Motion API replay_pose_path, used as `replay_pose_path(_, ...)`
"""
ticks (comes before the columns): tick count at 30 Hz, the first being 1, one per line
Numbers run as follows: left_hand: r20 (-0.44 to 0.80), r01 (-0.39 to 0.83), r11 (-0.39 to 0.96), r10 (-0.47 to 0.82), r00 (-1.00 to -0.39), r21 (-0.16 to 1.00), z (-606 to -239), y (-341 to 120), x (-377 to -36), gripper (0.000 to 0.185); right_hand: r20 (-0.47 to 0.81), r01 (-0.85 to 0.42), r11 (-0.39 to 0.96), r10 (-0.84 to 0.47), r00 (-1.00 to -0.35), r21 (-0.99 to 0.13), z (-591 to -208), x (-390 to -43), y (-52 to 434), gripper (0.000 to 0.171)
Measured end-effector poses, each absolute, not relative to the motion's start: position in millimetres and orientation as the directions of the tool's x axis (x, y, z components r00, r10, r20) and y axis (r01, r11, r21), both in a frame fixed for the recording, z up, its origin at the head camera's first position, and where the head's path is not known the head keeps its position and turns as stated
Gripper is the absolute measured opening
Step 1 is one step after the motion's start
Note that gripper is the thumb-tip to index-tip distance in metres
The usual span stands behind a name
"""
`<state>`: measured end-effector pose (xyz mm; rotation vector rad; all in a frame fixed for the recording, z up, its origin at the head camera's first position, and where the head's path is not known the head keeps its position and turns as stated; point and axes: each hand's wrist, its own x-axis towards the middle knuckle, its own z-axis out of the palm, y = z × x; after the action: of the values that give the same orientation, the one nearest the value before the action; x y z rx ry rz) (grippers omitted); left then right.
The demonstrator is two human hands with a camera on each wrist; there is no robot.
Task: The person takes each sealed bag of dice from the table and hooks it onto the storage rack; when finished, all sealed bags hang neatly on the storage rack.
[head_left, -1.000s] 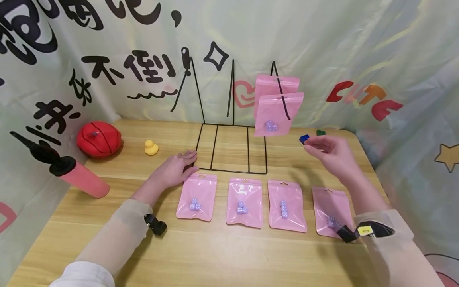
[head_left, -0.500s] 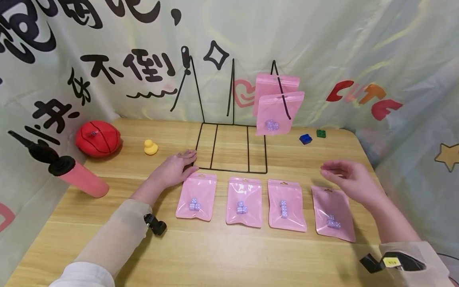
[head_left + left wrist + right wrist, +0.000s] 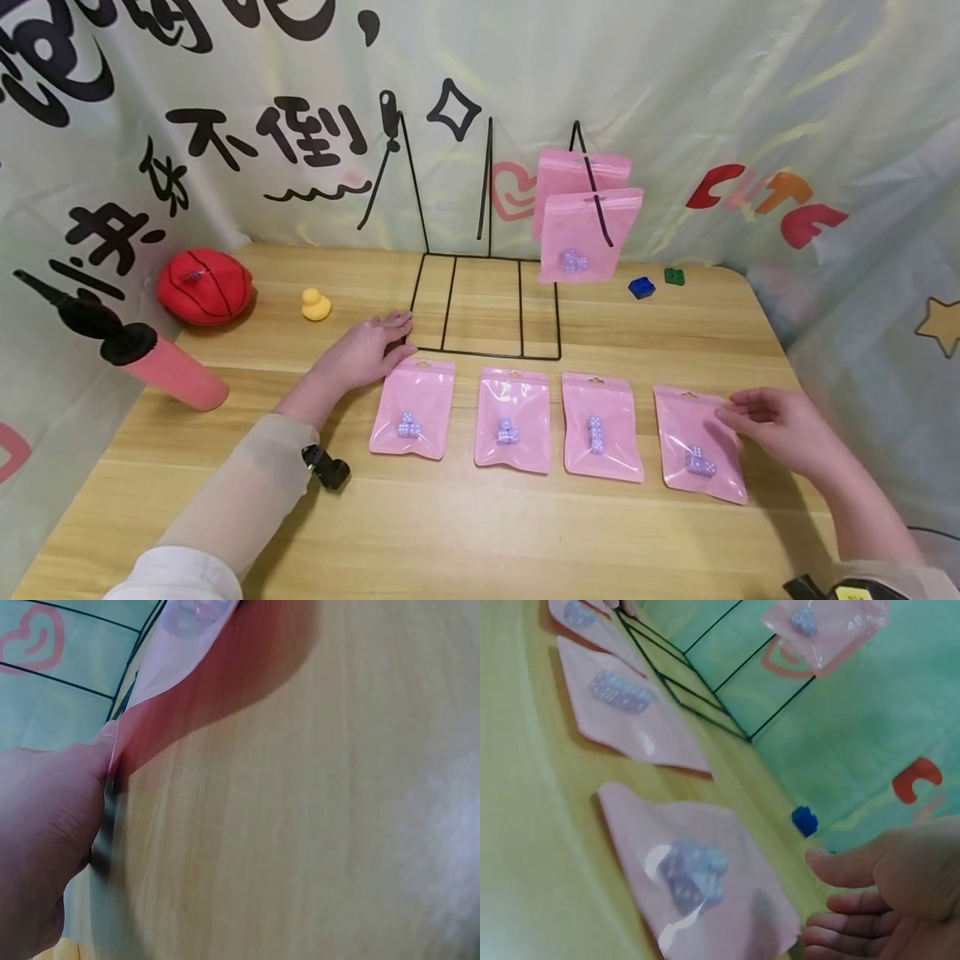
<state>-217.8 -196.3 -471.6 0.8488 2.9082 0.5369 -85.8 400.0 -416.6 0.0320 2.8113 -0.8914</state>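
My right hand hovers with relaxed fingers at the right edge of the rightmost pouch on the table, while my left hand rests flat, touching the rack.

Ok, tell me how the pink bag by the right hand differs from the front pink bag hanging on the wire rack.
The bag by the right hand lies flat on the table; the hanging bag dangles upright from a hook of the wire rack. The right hand has its fingertips at the flat bag's right edge; no hand is near the hanging bag. The flat bag lies slightly askew, its bottom end further right; the hanging one hangs straight. Both are pink and hold small lilac dice.
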Motion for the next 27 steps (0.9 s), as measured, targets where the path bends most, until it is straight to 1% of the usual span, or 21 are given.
replay_pose_path(3,0.035,0.505,0.79,0.528,-0.849,0.348,-470.4,-195.3,-217.8,0.059,-0.194,0.103,0.819,-0.01,-0.981,-0.565,-423.2,-80.1,406.4,0.05)
replay_pose_path(7,0.03,0.503,0.792,0.527,-0.85,0.345,-469.3,-194.9,-217.7,0.059,-0.23,0.163,0.805,0.034,-0.973,-0.571,-427.6,-74.7,408.7,0.056)
replay_pose_path(11,0.029,0.503,0.794,0.526,-0.85,0.34,-469.3,-195.4,-217.9,0.059,-0.269,0.224,0.755,0.065,-0.961,-0.617,-431.1,-73.8,407.5,0.056)
replay_pose_path(15,0.041,0.511,0.79,0.53,-0.847,0.339,-469.4,-195.6,-218.2,0.058,-0.3,0.263,0.698,0.073,-0.951,-0.666,-435.1,-74.1,406.1,0.052)
replay_pose_path(21,0.053,0.521,0.783,0.537,-0.842,0.34,-470.3,-195.0,-218.6,0.058,-0.293,0.242,0.679,0.042,-0.955,-0.693,-434.1,-74.5,406.5,0.038)
replay_pose_path(27,0.042,0.515,0.786,0.535,-0.844,0.342,-470.9,-194.3,-218.1,0.058,-0.267,0.202,0.667,0.005,-0.964,-0.717,-422.4,-73.0,402.0,0.027)
